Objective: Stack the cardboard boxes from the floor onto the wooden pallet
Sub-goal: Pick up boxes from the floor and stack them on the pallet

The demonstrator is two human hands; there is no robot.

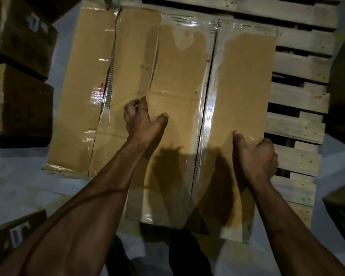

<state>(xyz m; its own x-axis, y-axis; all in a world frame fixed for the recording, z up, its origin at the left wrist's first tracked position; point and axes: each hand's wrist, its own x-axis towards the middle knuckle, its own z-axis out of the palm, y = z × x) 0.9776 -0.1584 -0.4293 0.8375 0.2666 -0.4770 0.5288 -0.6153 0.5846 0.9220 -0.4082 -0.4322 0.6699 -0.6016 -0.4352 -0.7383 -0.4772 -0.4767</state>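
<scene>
Holding the large tan taped cardboard box (207,116) by its two long sides, over the slatted wooden pallet (301,92).

We note the box's long axis runs straight away from us, its clear-taped centre seam parallel to the forearms. Our left hand (141,120) curls its fingers over the left edge with the thumb flat on top; our right hand (257,156) grips the right edge nearer to us, thumb on top. The grip is therefore staggered: the left hand sits further forward. A second tan cardboard box with torn tape (92,92) lies just beside it to the left, apparently touching; we cannot tell whether the held box rests fully on the slats. We judge that squaring it calls for a push leftward and forward. More brown boxes (18,100) wait on the grey floor (18,172).
</scene>
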